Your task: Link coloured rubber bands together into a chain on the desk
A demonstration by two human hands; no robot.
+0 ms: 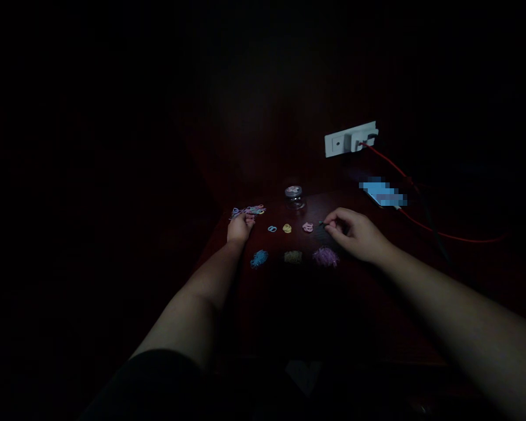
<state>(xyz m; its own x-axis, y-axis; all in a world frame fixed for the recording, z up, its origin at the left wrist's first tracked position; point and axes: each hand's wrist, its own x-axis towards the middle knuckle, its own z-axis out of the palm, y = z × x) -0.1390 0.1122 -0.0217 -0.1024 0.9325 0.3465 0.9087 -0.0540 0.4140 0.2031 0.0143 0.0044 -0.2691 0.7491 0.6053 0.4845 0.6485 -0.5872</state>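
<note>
Nearer us than the jar (294,197), colour-sorted bands (287,228) lie apart, seemingly to stay unmixed, while right of it our right hand (355,231) pinches a small dark piece (321,223), and left of it our left hand (240,228) touches a mixed pile (257,210), its grip unclear.

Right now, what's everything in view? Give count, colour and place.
mixed band pile: one, multicoloured, table's far left
small band groups: three, blue group, yellow group, pink group, middle row
larger band piles: three, blue pile, dull-yellow pile, purple pile, nearer row
dark item: one, greenish, at right fingertips
lidded jar: one, clear, behind rows
table: one, dark red, beneath
wall socket: one, white, back right
phone: one, bluish, below socket
red cabling: count unclear, socket and phone
left hand: one, bare, at mixed pile
right hand: one, bare, right of pink group
</note>
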